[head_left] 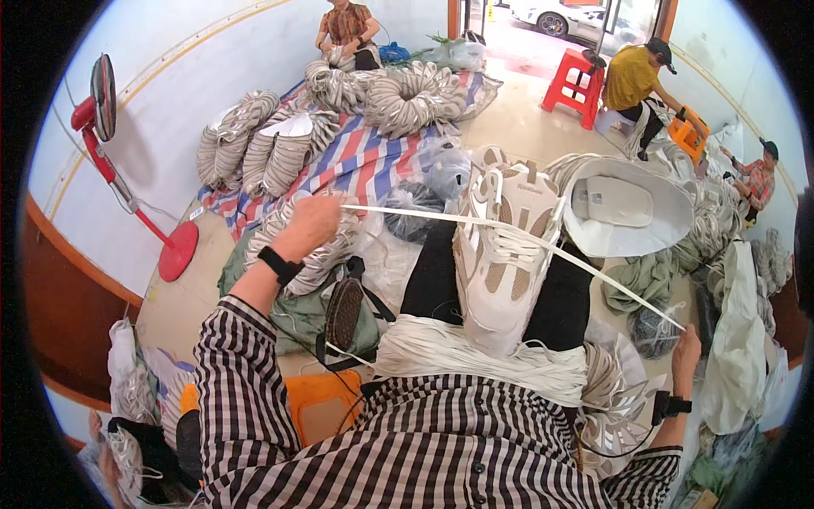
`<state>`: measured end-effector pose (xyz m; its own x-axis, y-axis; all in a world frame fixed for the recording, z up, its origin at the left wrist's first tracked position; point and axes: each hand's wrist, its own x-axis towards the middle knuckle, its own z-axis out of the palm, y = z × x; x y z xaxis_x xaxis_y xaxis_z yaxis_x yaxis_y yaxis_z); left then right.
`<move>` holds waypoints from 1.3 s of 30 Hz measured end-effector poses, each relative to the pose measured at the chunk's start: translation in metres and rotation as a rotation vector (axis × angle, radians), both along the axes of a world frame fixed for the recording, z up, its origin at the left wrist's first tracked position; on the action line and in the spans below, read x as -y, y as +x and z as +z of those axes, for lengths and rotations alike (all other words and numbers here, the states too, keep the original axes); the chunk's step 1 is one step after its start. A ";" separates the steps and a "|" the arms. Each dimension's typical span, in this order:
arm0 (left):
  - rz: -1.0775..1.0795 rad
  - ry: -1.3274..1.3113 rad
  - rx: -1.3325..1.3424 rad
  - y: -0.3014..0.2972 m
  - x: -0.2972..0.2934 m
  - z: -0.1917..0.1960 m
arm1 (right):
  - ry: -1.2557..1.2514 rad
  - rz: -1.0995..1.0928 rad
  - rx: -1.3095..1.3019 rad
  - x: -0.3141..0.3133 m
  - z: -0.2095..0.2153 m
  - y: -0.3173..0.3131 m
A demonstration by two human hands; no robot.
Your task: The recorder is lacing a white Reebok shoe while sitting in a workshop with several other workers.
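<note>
A beige and white sneaker (502, 305) rests on my lap between my dark-trousered legs, its toe toward me. A white shoelace (407, 212) runs through its eyelets, and both ends are pulled out taut to the sides. My left hand (314, 222), raised at the left, is closed on one end of the lace. Lower down at the right, my right hand (685, 355) pinches the other end. A thick bundle of loose white laces (483, 365) lies across my lap, just below the sneaker's toe.
Rings of shoe uppers (415, 100) lie on a striped sheet (356, 161). A white basin-like container (678, 208) stands right of the sneaker. A red fan (178, 250) is at the left, a red stool (572, 85) near the doorway. Several other people sit working farther off.
</note>
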<state>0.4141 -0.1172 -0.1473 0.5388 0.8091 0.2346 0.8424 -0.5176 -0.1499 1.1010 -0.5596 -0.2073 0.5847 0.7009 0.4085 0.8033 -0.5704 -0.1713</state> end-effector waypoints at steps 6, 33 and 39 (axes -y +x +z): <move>0.172 0.029 -0.057 -0.103 -0.033 -0.032 | 0.110 -0.116 -0.006 0.082 -0.042 0.067; 0.437 0.075 0.085 -0.254 -0.004 -0.118 | 0.463 0.628 -0.954 -0.117 0.088 -0.194; 0.556 0.035 0.140 -0.267 0.013 -0.126 | 0.512 0.812 -1.082 -0.213 0.108 -0.271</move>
<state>0.1468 -0.1299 -0.2730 -0.0040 0.9523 0.3052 0.9996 0.0127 -0.0264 0.8296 -0.3468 -0.0996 0.2831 0.8988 0.3347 0.2161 0.2802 -0.9353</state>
